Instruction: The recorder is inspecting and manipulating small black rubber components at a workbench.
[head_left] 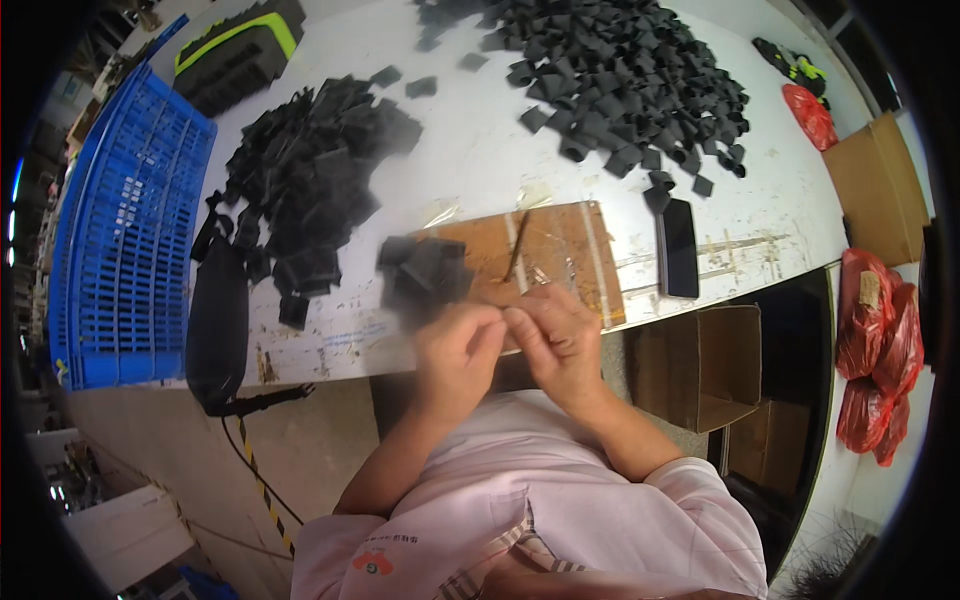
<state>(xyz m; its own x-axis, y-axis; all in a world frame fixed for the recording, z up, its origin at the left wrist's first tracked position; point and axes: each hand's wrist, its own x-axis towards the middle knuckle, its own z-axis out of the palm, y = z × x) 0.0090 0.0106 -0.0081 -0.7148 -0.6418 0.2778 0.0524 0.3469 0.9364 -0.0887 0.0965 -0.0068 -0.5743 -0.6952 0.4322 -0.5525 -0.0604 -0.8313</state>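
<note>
A white table point(470, 150) spreads beneath everything, its near edge scuffed and marked. At its left end stands a blue plastic basket point(125, 240) with slatted walls. A broad heap of short black tube-like pieces point(620, 90) covers the far part of the table, right of the middle, and a smaller pile of flat black pieces point(310, 150) lies to the left, between the basket and the middle. A brown board point(490, 232), crossed by strips of tape, lies at the near edge. Below the table on the right sits an open cardboard box point(735, 355), and red plastic bags point(880, 340) hang in a bunch farther right. A black elongated pouch point(217, 320) lies just beside the basket, over the near edge.

The left hand point(460, 345) and the right hand point(560, 345) meet over the near edge of the board, thumbs and fingertips drawn close in narrow pinches; whether anything is between them I cannot tell. A small blurred cluster of black pieces point(425, 270) is just beyond the left hand, at the board's left side. A dark phone point(680, 250) lies right of the board, and a thin dark rod point(519, 245) rests on the board, beyond the fingertips
</note>
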